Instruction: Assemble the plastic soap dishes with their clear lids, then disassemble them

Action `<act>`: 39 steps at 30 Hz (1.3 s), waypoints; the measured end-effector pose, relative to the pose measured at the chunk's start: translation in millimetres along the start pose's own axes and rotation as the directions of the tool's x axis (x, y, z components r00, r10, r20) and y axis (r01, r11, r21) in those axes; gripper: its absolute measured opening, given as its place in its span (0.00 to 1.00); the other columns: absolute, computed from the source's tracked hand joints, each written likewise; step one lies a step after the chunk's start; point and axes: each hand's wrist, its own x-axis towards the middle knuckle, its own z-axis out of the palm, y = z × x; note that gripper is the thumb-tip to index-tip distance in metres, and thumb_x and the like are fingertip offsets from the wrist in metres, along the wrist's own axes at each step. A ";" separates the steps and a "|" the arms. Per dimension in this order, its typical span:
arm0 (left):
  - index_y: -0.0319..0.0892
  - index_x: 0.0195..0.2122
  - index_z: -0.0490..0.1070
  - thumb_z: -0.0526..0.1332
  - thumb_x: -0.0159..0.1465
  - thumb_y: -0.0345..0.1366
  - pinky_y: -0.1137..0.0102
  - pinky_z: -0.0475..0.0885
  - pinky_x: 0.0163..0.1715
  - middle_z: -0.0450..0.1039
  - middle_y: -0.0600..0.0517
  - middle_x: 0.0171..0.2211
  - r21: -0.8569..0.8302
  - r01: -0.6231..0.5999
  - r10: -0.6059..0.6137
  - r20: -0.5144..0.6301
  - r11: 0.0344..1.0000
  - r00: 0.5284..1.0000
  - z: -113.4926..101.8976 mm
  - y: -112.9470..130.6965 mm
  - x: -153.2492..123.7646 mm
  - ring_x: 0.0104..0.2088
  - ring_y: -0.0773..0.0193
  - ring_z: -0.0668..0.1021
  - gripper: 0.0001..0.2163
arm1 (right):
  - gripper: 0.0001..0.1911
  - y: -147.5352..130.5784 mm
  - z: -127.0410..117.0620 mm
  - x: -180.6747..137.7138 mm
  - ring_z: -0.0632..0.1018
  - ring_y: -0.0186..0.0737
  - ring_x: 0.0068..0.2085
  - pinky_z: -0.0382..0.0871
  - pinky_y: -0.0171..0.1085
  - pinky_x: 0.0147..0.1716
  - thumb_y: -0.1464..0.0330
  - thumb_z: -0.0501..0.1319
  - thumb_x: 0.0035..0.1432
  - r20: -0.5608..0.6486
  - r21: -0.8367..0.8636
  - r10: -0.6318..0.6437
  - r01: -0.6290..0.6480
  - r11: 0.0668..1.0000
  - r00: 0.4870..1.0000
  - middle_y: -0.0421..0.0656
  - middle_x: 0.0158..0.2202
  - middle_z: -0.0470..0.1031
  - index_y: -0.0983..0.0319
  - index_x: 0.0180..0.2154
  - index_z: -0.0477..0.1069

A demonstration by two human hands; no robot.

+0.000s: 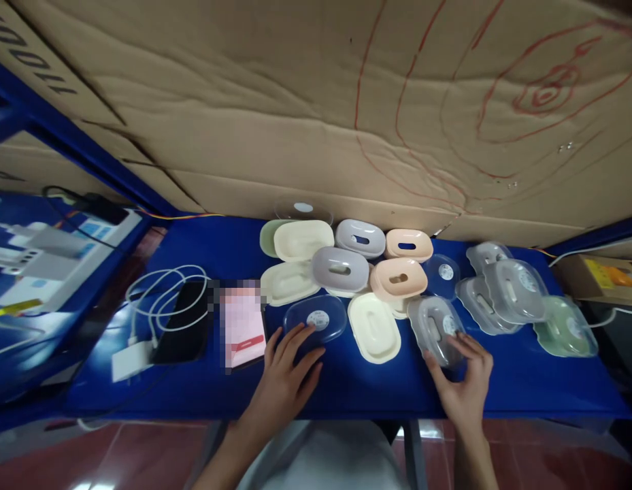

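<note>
My left hand (288,371) lies flat on the blue table (524,388), fingers spread, tips touching the near edge of a clear lid with a round sticker (316,317). My right hand (466,381) curls its fingers round the near end of a clear-lidded oval box (434,325). Between the two hands lies a cream oval tray (374,327). Behind them stand several oval box parts: cream ones (301,239), grey ones (340,269) and peach ones (398,279).
More clear-lidded boxes (509,289) and a green one (565,327) sit at the right. A phone with a pixelated screen (243,327), a dark phone (186,320) and a white charger with cable (135,357) lie at the left. A cardboard wall (346,102) rises behind.
</note>
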 end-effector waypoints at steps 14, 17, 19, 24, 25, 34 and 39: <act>0.50 0.50 0.79 0.60 0.73 0.35 0.41 0.58 0.71 0.71 0.45 0.66 -0.077 -0.004 0.012 0.100 0.997 0.995 3.3 -7.4 1.4 0.68 0.46 0.70 0.10 | 0.21 -17.7 16.6 -1.4 0.74 0.59 0.64 0.67 0.64 0.64 0.60 0.70 0.65 -0.165 0.062 0.012 -0.002 0.998 0.986 0.53 0.57 0.73 0.60 0.55 0.75; 0.50 0.53 0.79 0.60 0.74 0.35 0.41 0.59 0.71 0.69 0.46 0.68 -0.096 -0.022 0.035 0.136 0.995 0.990 1.5 -10.3 2.1 0.70 0.46 0.69 0.11 | 0.19 -17.4 12.5 9.4 0.75 0.60 0.63 0.68 0.65 0.63 0.60 0.70 0.64 -0.199 0.080 -0.013 0.030 0.996 0.980 0.53 0.56 0.74 0.61 0.53 0.75; 0.50 0.54 0.78 0.59 0.74 0.34 0.43 0.61 0.71 0.68 0.46 0.68 -0.111 -0.016 0.032 0.145 0.994 0.989 -0.1 -11.6 2.8 0.70 0.48 0.69 0.12 | 0.19 -15.6 8.5 29.3 0.76 0.60 0.63 0.68 0.66 0.63 0.59 0.69 0.65 -0.212 0.101 -0.049 0.072 0.992 0.976 0.54 0.56 0.74 0.61 0.53 0.75; 0.52 0.57 0.77 0.59 0.75 0.34 0.44 0.60 0.71 0.68 0.48 0.68 -0.102 0.009 0.006 0.138 0.995 0.990 -0.7 -9.5 4.6 0.70 0.50 0.70 0.13 | 0.18 -21.4 16.1 109.7 0.72 0.58 0.68 0.63 0.64 0.68 0.59 0.65 0.69 0.062 0.127 -0.356 0.347 0.929 0.932 0.52 0.60 0.76 0.55 0.57 0.74; 0.53 0.57 0.77 0.59 0.75 0.34 0.44 0.60 0.72 0.68 0.48 0.68 -0.092 0.010 0.003 0.140 0.996 0.990 -0.5 -8.6 4.8 0.70 0.50 0.69 0.13 | 0.17 -24.0 18.5 121.5 0.70 0.58 0.69 0.59 0.65 0.70 0.59 0.63 0.70 0.135 0.092 -0.403 0.393 0.915 0.905 0.51 0.62 0.76 0.54 0.57 0.74; 0.50 0.55 0.77 0.60 0.74 0.34 0.43 0.58 0.72 0.68 0.44 0.67 -0.009 -0.003 0.004 0.179 1.000 0.984 1.4 -4.5 7.0 0.71 0.48 0.67 0.11 | 0.28 -19.3 4.9 25.5 0.73 0.58 0.64 0.64 0.57 0.63 0.53 0.60 0.72 0.214 -0.156 -0.093 0.128 0.980 0.972 0.54 0.63 0.74 0.57 0.68 0.66; 0.49 0.53 0.77 0.60 0.74 0.35 0.43 0.58 0.71 0.67 0.44 0.67 0.011 0.014 -0.015 0.190 1.000 0.982 3.7 -5.2 9.3 0.71 0.48 0.66 0.10 | 0.26 -13.5 16.4 -11.5 0.72 0.58 0.66 0.61 0.56 0.63 0.55 0.60 0.73 0.160 -0.207 -0.044 0.078 0.975 0.986 0.53 0.64 0.74 0.56 0.67 0.68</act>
